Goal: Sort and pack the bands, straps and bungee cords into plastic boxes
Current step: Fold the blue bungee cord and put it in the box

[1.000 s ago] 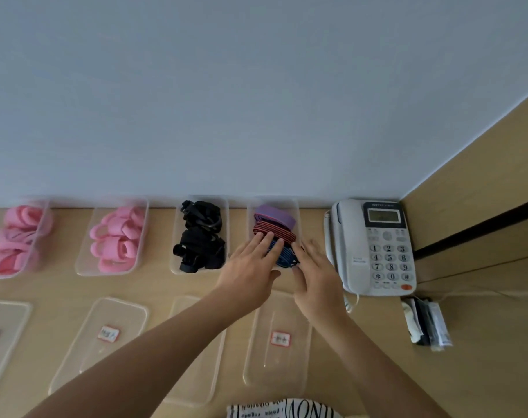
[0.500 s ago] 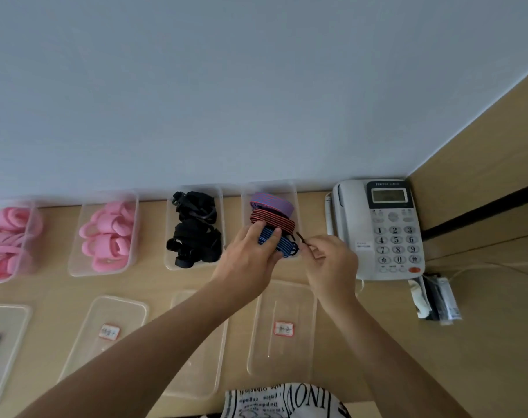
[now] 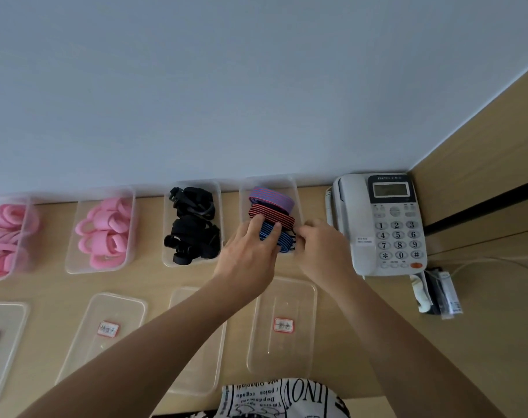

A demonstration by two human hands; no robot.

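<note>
Head view: the left grip (image 3: 250, 251) curls its fingers over the blue striped cord (image 3: 282, 241) in the rightmost clear box (image 3: 297, 194). The right grip (image 3: 323, 248) pinches that cord's end just beside it. Beyond the fingertips lie a red striped cord (image 3: 274, 215) and a purple striped cord (image 3: 271, 198). Left of the grips sit black straps (image 3: 193, 224) and pink bands (image 3: 105, 230). A lid (image 3: 286, 351) lies on the bench (image 3: 482, 342) under the wrists, with a telephone (image 3: 383, 221) to the right.

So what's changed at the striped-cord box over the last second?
The right hand went from lying open beside the blue striped cord to pinching at its end. The left hand stayed on that cord, fingers now curled over it. The box, other boxes, lids and phone stayed put.
</note>
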